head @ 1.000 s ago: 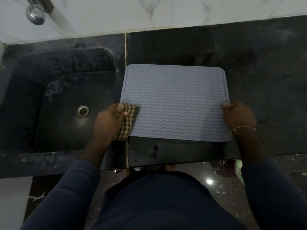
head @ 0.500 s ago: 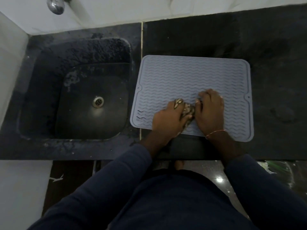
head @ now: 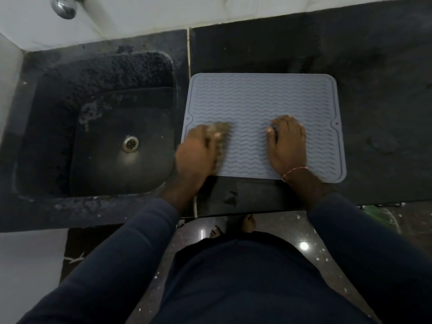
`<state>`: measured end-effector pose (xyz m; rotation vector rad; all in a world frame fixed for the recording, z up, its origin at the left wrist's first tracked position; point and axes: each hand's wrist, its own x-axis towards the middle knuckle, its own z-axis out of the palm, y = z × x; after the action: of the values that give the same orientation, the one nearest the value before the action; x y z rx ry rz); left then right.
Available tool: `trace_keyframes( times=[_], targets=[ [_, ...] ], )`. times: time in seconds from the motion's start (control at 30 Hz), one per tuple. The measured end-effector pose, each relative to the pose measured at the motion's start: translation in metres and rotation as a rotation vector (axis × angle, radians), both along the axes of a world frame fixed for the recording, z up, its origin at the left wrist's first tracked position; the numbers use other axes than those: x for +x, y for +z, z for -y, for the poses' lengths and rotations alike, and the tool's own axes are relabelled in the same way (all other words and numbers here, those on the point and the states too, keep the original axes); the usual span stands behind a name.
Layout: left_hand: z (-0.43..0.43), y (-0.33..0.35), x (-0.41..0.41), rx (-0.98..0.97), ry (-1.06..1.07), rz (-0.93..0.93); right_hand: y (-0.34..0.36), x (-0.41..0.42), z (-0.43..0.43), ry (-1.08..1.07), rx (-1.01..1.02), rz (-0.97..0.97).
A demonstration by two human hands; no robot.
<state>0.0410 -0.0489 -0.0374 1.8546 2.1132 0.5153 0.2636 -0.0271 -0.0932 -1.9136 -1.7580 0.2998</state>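
A grey silicone mat (head: 261,99) with wavy ridges lies flat on the dark stone counter (head: 374,90), just right of the sink. My left hand (head: 198,153) grips a checked brown cloth (head: 221,132) and presses it on the mat's near left corner; hand and cloth are blurred by motion. My right hand (head: 288,143) rests palm down on the mat's near right part, fingers bent at the tips, holding nothing.
A dark stone sink (head: 70,136) with a metal drain (head: 131,143) lies at the left. A chrome tap (head: 63,5) sticks out of the white tiled wall above it. The counter's front edge runs just below the mat; my bare feet (head: 247,224) stand on the floor.
My left hand has swept the cloth from the mat's middle to its near left corner. My right hand has let go of the cloth and now lies alone on the mat.
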Motion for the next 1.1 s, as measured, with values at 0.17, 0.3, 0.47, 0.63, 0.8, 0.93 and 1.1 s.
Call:
trace_keyframes(
  times=[0.17, 0.3, 0.47, 0.63, 0.8, 0.93, 1.1],
  targets=[
    [0.025, -0.015, 0.085, -0.087, -0.355, 0.022, -0.005, 0.004, -0.001, 0.047, -0.012, -0.003],
    [0.012, -0.019, 0.032, -0.07, -0.37, -0.041, -0.003, -0.002, 0.0, 0.026, -0.015, 0.066],
    [0.019, -0.021, -0.058, -0.066, -0.162, -0.189, -0.004, 0.001, -0.003, 0.016, 0.003, 0.087],
    [0.025, -0.01, -0.004, 0.059, -0.172, 0.095, -0.002, 0.002, -0.007, 0.044, 0.059, 0.074],
    [0.054, -0.01, 0.091, -0.058, -0.316, 0.074, -0.006, 0.008, -0.001, 0.065, 0.051, -0.024],
    [0.054, -0.02, 0.033, -0.065, -0.206, -0.106, -0.001, 0.007, 0.0, 0.097, 0.036, -0.018],
    [0.054, -0.015, -0.015, -0.063, -0.021, -0.254, 0.0, 0.007, 0.002, 0.153, -0.024, 0.138]
  ],
)
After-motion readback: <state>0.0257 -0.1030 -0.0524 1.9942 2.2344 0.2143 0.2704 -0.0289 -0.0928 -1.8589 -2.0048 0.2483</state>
